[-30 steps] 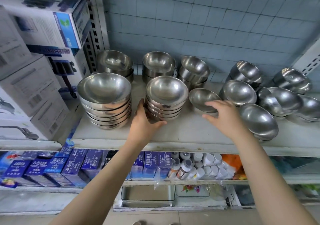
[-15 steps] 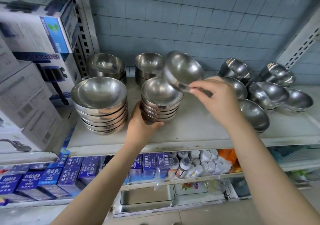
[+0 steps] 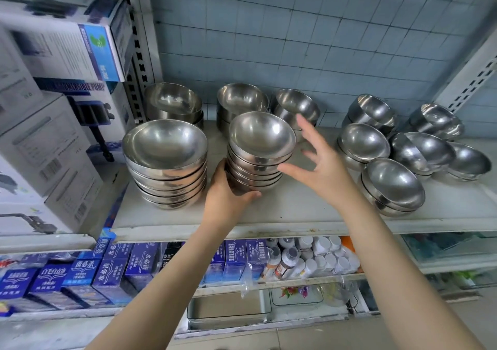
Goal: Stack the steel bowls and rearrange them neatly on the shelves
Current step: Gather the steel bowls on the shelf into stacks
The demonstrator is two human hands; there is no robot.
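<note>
On the white shelf board (image 3: 295,209), the person's left hand (image 3: 228,196) is wrapped around the lower left side of the middle stack of steel bowls (image 3: 259,153), thumb curled under its base and fingers closed against the bottom bowls. The right hand (image 3: 320,166) hangs just beside the same stack on its right, fingers spread wide apart and holding nothing; its thumb tip looks to be brushing the stack's rim edge, though contact is hard to confirm from this angle. The top bowl (image 3: 262,134) of that stack sits nested and tipped slightly toward the camera. Just to the left stands a taller stack of wider bowls (image 3: 165,161), close to the middle stack but not touching it. Behind, against the blue tiled wall (image 3: 295,40), are three shorter stacks: one at back left (image 3: 173,104), one at back centre (image 3: 242,100), and a tilted one (image 3: 295,107) partly behind the right hand's fingers. Well apart to the right, loose bowls (image 3: 419,153) lie leaning on one another in an untidy cluster, the nearest pair (image 3: 392,185) near the shelf's front edge. Cardboard product boxes (image 3: 48,147) fill the left bay. The shelf below carries blue cartons (image 3: 107,271) and small white-capped bottles (image 3: 317,258).
</note>
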